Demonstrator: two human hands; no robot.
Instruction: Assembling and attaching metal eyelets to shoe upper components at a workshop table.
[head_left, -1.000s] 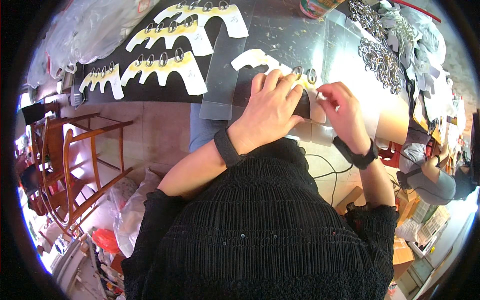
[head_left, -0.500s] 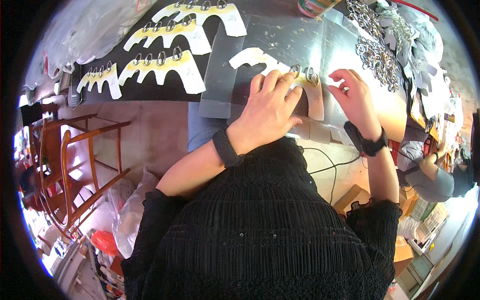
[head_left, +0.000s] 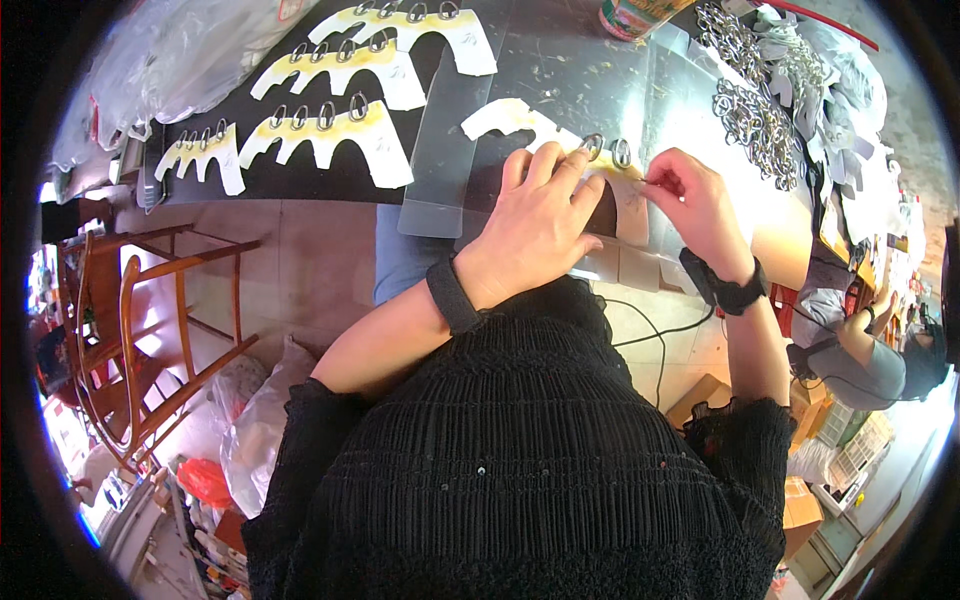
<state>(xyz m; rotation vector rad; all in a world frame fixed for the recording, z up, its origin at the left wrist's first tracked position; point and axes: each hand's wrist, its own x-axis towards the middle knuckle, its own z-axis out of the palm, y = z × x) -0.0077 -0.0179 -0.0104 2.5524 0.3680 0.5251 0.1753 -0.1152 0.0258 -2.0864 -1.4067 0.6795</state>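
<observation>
The left hand (head_left: 530,222), palm down with fingers loosely spread, rests over the middle of a white, yellow-topped arched strip (head_left: 548,131), pinching nothing visible. The right hand (head_left: 702,205) closes thumb and finger at the strip's right end; whether they hold anything is unclear. Steady, light left-hand pressure should spare the oval metal rings (head_left: 621,153) standing on the strip a knock. Ring-topped similar strips (head_left: 372,140) lie left of it, heaped metal links (head_left: 752,125) beyond its right.

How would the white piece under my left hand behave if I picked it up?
The white piece looks thin, so probably light and bendy. Its narrow legs might flop or crease. The metal rings along its yellowed edge could weight that side.
</observation>
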